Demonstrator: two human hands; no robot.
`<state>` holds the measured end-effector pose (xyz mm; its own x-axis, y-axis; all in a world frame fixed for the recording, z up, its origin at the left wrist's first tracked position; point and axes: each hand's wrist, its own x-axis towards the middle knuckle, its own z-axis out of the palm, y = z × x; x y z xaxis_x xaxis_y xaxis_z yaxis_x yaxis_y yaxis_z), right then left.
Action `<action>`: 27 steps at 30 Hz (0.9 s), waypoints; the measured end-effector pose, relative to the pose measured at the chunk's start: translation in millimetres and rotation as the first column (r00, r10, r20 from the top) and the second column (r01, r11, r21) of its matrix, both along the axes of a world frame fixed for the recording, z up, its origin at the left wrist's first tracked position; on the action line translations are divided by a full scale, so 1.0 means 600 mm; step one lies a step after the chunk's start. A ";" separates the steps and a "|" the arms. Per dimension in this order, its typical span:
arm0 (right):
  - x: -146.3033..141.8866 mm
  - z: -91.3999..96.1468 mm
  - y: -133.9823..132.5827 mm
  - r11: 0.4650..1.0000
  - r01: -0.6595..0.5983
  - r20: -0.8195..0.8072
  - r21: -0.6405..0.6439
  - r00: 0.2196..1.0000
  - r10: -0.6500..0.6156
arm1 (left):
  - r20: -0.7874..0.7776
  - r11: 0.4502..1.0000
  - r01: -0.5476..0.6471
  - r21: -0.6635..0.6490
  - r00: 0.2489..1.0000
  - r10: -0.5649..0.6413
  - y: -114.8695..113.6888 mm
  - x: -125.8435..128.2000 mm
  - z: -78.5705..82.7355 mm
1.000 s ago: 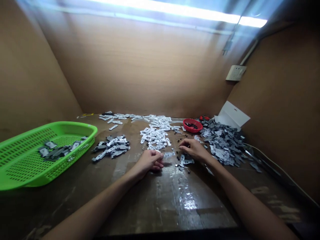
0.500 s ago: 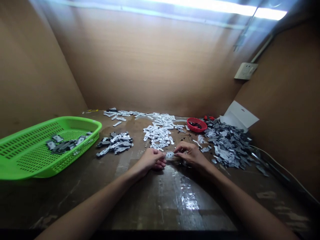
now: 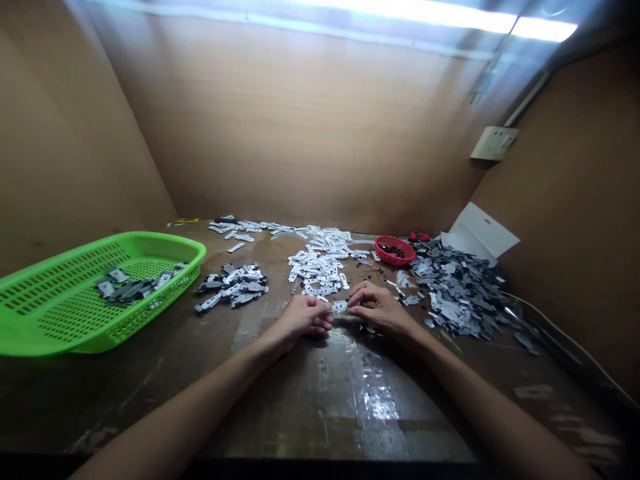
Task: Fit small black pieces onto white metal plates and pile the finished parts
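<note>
The fingertips of both hands are meeting on a small white flat plastic piece (image 3: 340, 307), pinching it narrowly from either side just above the dark worn wooden table (image 3: 320, 400). The left hand (image 3: 304, 317) is curling its fingers inward; the right hand (image 3: 379, 310) is arching over a few loose bits. Just behind them a pile of white flat pieces (image 3: 320, 267) is lying. A heap of grey metal parts (image 3: 457, 287) and a red round bowl (image 3: 395, 251) are sitting to the right, with a small grey-and-white pile (image 3: 233, 287) and a green perforated plastic basket (image 3: 125, 327) to the left.
</note>
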<state>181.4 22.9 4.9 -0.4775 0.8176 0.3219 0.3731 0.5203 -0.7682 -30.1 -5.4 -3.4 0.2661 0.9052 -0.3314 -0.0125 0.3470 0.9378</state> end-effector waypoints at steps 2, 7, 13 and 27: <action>0.001 0.003 0.002 1.000 0.023 -0.023 -0.019 0.999 -0.024 | -0.006 1.000 -0.003 0.003 1.000 0.003 0.000 0.000 0.000; 0.004 0.003 0.004 0.983 0.115 -0.044 -0.144 0.992 -0.122 | -0.040 1.000 0.009 0.011 0.999 -0.008 -0.002 0.001 0.001; 0.000 -0.007 0.002 0.920 -0.004 -0.160 -0.392 0.985 -0.064 | -0.072 0.997 0.071 0.026 0.995 -0.069 -0.004 0.004 0.004; -0.002 -0.005 0.000 0.891 -0.046 -0.212 -0.453 0.976 -0.058 | -0.066 0.993 0.108 0.048 0.992 -0.104 -0.006 0.005 0.005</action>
